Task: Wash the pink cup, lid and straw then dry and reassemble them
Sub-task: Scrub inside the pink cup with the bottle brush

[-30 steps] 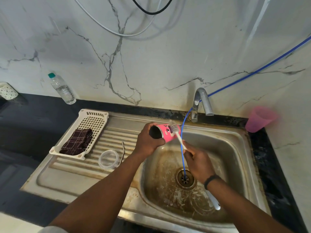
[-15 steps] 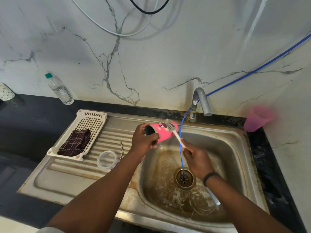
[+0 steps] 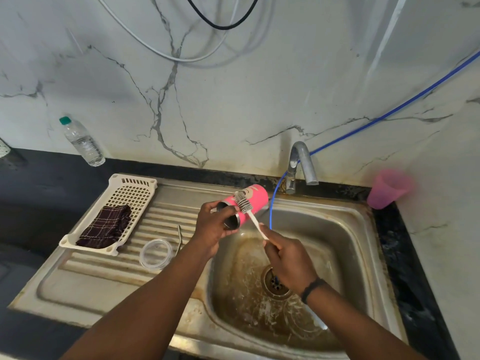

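Both arms were bare all the way up, no sleeves showing, just a thin black band (image 3: 313, 289) worn snug round the right wrist.

Water bottle (image 3: 82, 142) by wall, checked cloth (image 3: 106, 227) in white basket (image 3: 135, 183), tap (image 3: 301, 162)

Pink cup, lid and straw at the sink

Pink cup (image 3: 253, 201): on its side, held over the basin; clear round lid (image 3: 155, 254) and thin straw (image 3: 179, 239) flat on the drainboard.

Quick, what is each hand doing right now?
Left hand: grips the pink cup.
Right hand: holds the brush by its handle.
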